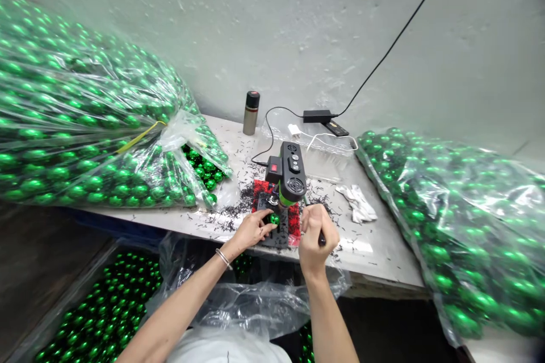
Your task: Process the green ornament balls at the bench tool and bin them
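Head view, only one I'm getting: I'm reading this as mid-cycle on a single piece, with one shiny green bauble (275, 219) sitting on the black base of a bench-top machine (292, 167), just below its head. Left hand (254, 229) is pinching it, thumb and forefinger closed around the bauble from the near-left side. Right hand (317, 232) is making a fist, fingers wrapped round the black lever handle (322, 239). So I'm logging this piece as placed, not yet let go; I'm not able to tell whether the head is touching it.

Loads more baubles are filling the tied left plastic bag (85, 125), the right plastic bag (460, 204) and the plastic-lined pile below (102, 306); I'm not seeing anything that separates worked ones from unworked, so I'm leaving the count of what remains blank. Black slivers are littering the table (383, 266) and red mat (293, 224), which I'm taking as a sign of many repeats.

Writing: I'm finding no readable brand. The tumbler (251, 113) is showing a red mark on its lid, the phone-like slab (336, 127) is carrying a pale mark, and the red rocker switch (273, 168) is too small to read
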Demonstrator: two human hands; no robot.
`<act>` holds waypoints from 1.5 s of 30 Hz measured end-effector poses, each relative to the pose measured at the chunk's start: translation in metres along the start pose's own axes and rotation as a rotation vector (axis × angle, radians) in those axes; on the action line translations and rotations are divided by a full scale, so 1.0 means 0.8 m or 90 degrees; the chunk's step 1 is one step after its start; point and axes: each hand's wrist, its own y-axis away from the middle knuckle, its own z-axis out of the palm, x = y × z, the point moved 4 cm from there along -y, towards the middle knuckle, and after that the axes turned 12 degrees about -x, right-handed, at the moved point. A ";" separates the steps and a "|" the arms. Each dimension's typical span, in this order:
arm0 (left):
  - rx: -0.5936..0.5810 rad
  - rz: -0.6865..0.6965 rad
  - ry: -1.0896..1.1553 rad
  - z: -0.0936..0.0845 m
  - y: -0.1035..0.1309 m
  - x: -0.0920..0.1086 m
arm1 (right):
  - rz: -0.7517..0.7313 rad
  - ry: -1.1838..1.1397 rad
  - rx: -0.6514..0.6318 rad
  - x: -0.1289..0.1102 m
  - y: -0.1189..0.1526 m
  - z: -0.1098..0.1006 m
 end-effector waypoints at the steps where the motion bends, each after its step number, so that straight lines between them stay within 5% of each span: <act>1: 0.003 0.000 0.006 0.001 0.000 -0.002 | 0.010 0.003 -0.005 -0.004 -0.005 -0.001; 7: 0.026 0.019 0.093 0.005 0.009 -0.007 | -0.003 0.020 -0.007 -0.005 -0.005 -0.001; 12: 0.045 0.051 0.185 0.005 0.048 0.002 | -0.035 0.009 -0.009 -0.003 0.002 0.002; 20: -0.061 0.061 -0.096 0.047 0.138 -0.012 | -0.026 -0.003 0.007 -0.001 0.007 0.002; 23: 0.040 0.078 -0.165 0.007 0.127 -0.008 | -0.024 -0.013 0.015 0.002 0.009 0.002; 27: 0.289 0.042 -0.345 -0.110 0.082 0.019 | -0.034 -0.017 0.028 0.003 0.010 0.003; 29: 0.306 -0.072 -0.447 -0.161 0.051 0.024 | -0.038 -0.018 0.027 0.003 0.010 0.003; 31: 0.240 -0.201 -0.528 -0.193 0.019 0.019 | -0.043 -0.018 0.023 0.004 0.011 0.004; 36: 0.189 -0.267 -0.528 -0.210 -0.029 0.008 | -0.058 -0.028 0.023 0.005 0.013 0.005; 40: 0.181 -0.244 -0.495 -0.211 -0.020 0.009 | -0.059 -0.011 0.016 0.003 0.013 0.004; 42: 0.199 -0.179 -0.377 -0.210 -0.002 0.013 | -0.065 -0.002 0.012 0.002 0.014 0.004; 45: 0.206 -0.042 0.011 -0.195 0.031 0.012 | -0.067 -0.001 0.017 0.003 0.014 0.005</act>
